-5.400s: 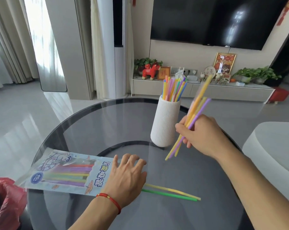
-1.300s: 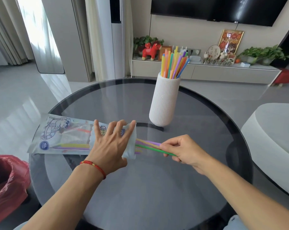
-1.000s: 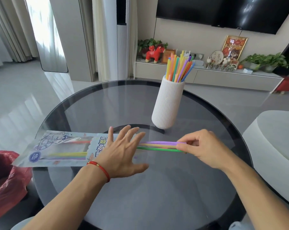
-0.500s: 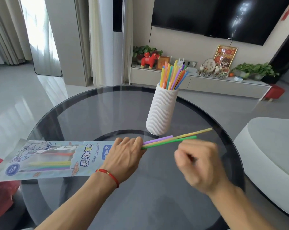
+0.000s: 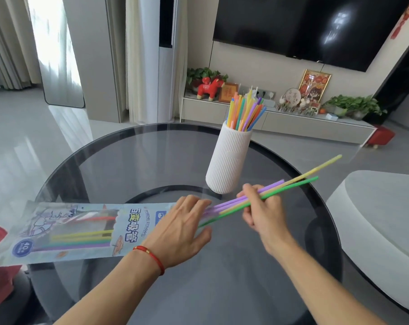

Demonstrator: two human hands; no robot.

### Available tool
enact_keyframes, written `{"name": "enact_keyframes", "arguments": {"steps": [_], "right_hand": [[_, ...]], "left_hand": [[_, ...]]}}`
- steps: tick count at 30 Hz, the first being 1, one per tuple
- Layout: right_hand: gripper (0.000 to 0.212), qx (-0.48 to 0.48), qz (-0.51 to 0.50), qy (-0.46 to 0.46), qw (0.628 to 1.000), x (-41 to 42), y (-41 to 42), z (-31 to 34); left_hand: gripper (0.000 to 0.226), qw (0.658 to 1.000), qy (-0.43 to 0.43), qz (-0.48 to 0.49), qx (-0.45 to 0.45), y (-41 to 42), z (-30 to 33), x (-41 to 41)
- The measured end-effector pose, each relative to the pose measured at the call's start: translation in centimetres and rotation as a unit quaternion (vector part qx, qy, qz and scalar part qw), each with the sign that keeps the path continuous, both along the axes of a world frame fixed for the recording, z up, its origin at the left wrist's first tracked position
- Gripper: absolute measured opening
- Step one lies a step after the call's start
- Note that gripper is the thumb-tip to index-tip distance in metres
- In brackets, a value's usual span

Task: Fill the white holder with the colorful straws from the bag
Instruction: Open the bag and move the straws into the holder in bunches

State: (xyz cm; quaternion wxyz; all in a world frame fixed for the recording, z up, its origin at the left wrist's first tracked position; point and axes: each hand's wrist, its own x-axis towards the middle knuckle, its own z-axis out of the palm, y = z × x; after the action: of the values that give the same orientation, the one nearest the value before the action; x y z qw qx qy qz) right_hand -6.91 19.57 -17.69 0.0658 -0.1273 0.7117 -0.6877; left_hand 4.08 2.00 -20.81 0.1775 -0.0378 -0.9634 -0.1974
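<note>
Purple, yellow and green straws [image 5: 267,197] pinched by the right hand [image 5: 262,207] could be snagged while the bag [image 5: 81,231] is pressed flat by the open-fingered left hand [image 5: 177,228].

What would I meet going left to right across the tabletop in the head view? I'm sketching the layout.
Straw bag → left hand, pressing the bag's open end → right hand, gripping the pulled-out straws → their far tips, off to the right.
</note>
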Motion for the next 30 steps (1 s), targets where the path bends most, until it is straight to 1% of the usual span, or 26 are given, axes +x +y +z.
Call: {"name": "enact_keyframes", "arguments": {"steps": [1,3,5,6,8,10,11,13,15,17,19,21,24,30], "right_hand": [[0.038,0.004,-0.002,0.028,1.0,-0.7,0.9,0.8],[0.036,0.011,-0.006,0.08,0.997,-1.9,2.7,2.5],[0.034,0.045,-0.009,0.126,0.991,-2.7,4.2,4.1],[0.034,0.08,-0.01,0.155,0.985,-3.1,4.9,4.9],[0.033,0.181,-0.017,0.222,0.958,-3.8,5.5,6.4],[0.036,0.276,-0.02,0.274,0.921,-4.3,5.3,7.2],[0.038,0.311,-0.018,0.287,0.906,-4.5,4.9,7.4],[0.038,0.349,-0.013,0.291,0.891,-4.4,3.8,6.8],[0.039,0.341,-0.022,0.293,0.893,-3.9,2.8,5.2],[0.038,0.319,-0.035,0.284,0.903,-3.5,2.4,3.5],[0.033,0.312,-0.021,0.26,0.914,-3.2,2.2,2.3],[0.028,0.316,-0.003,0.236,0.919,-3.1,2.1,1.8],[0.027,0.314,0.015,0.232,0.92,-3.0,2.1,1.3],[0.026,0.303,-0.002,0.237,0.923,-3.1,2.3,1.1]], "left_hand": [[0.044,1.0,0.001,0.021,-0.01,-0.5,0.0,0.1],[0.042,0.994,-0.03,0.094,-0.051,-1.2,0.1,0.2],[0.038,0.984,-0.081,0.153,-0.048,-1.7,-0.5,0.1],[0.037,0.981,-0.097,0.163,-0.038,-1.7,-0.9,0.1],[0.037,0.981,-0.103,0.16,-0.036,-1.5,-1.4,0.0],[0.038,0.983,-0.094,0.153,-0.033,-1.1,-1.6,-0.1],[0.039,0.985,-0.089,0.147,-0.033,-0.8,-1.5,-0.2],[0.041,0.988,-0.082,0.128,-0.033,-0.4,-1.6,-0.2],[0.043,0.99,-0.084,0.109,-0.043,-0.1,-1.8,0.0],[0.042,0.99,-0.085,0.102,-0.047,0.0,-2.0,0.0],[0.042,0.991,-0.085,0.098,-0.037,0.1,-2.0,0.0],[0.042,0.991,-0.083,0.096,-0.03,0.3,-1.9,-0.1],[0.042,0.991,-0.084,0.095,-0.033,0.5,-1.9,-0.3],[0.042,0.992,-0.085,0.092,-0.029,0.5,-2.0,-0.2]]}}
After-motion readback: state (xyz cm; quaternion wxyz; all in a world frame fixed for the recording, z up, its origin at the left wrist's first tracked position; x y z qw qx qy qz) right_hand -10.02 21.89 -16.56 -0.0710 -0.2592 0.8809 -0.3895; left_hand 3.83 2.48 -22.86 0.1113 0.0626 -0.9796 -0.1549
